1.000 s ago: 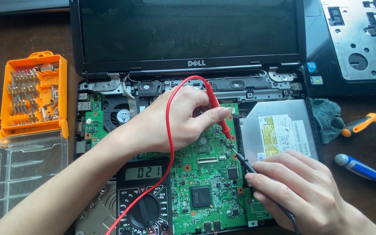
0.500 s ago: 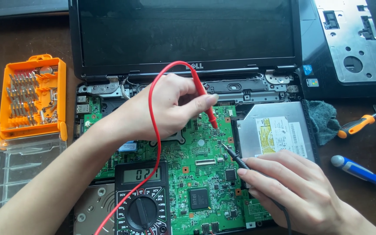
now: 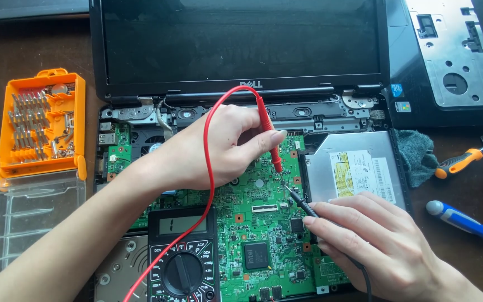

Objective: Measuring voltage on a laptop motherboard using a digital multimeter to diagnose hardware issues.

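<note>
Over the green motherboard (image 3: 252, 223) of the opened laptop (image 3: 241, 50), our left hand (image 3: 213, 148) pinches the red probe (image 3: 270, 142) between thumb and fingers, its tip pointing down at the board. Our right hand (image 3: 375, 240) grips the black probe (image 3: 303, 204) low, its metal tip touching the board just below the red one. A red lead loops from the red probe down to the black multimeter (image 3: 183, 254) lying on the board's lower left. Beside the board sits the silver optical drive (image 3: 359, 170). On the desk (image 3: 29, 39), an orange bit case (image 3: 40, 126) lies to the left; an orange-handled screwdriver (image 3: 462, 162) and a blue-handled screwdriver (image 3: 462, 218) lie to the right.
</note>
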